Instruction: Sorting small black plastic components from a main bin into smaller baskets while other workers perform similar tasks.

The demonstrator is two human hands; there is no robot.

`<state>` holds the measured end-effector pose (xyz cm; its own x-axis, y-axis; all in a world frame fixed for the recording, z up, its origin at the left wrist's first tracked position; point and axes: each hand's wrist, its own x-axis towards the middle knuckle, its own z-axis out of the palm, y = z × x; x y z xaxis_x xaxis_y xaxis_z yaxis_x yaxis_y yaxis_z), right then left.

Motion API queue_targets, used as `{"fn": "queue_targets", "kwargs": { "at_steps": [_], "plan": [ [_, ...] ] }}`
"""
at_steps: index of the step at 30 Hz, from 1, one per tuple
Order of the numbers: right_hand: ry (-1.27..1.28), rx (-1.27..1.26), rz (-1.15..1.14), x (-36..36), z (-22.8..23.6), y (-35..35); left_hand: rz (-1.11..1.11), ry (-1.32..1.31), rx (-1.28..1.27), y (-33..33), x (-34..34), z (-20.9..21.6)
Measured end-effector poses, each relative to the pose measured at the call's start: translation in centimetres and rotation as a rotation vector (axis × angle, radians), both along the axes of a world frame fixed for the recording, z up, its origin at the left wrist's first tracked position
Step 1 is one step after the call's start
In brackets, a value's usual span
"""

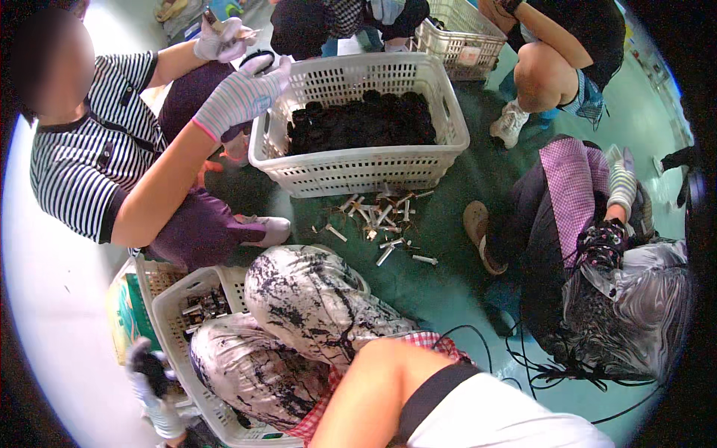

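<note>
Head view: the wearer's left hand (153,388), in a dark-and-white knitted glove, hangs low at the near left beside a white plastic lattice basket (173,299) holding small metal-and-dark pieces. Whether its grip is apart or together cannot be told. The right hand is not in view. Marbled black-and-white trousers (314,306) cover the bent knees. Farther off, a large white lattice crate (358,123) holds dark, lumpy cylindrical items. Pale short stubs (385,224) lie scattered on the green floor (448,276) before it. At left, a person in a striped shirt reaches a striped-gloved hand (243,93) to the crate's rim.
</note>
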<state>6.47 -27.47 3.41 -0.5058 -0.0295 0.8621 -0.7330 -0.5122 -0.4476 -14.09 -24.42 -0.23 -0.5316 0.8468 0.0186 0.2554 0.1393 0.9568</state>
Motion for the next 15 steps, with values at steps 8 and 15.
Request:
{"fn": "queue_targets", "kwargs": {
  "at_steps": [8, 15],
  "plan": [
    [-0.667, 0.259, -0.913, 11.0, -6.2, 26.1, -0.661, -0.836, 0.322, 14.0, 6.3, 6.7],
    [-1.720, -0.413, -1.508, 15.9, -30.8, 38.1, -0.546, -1.211, 0.167, 20.7, 11.0, 3.6]
  ]
}}
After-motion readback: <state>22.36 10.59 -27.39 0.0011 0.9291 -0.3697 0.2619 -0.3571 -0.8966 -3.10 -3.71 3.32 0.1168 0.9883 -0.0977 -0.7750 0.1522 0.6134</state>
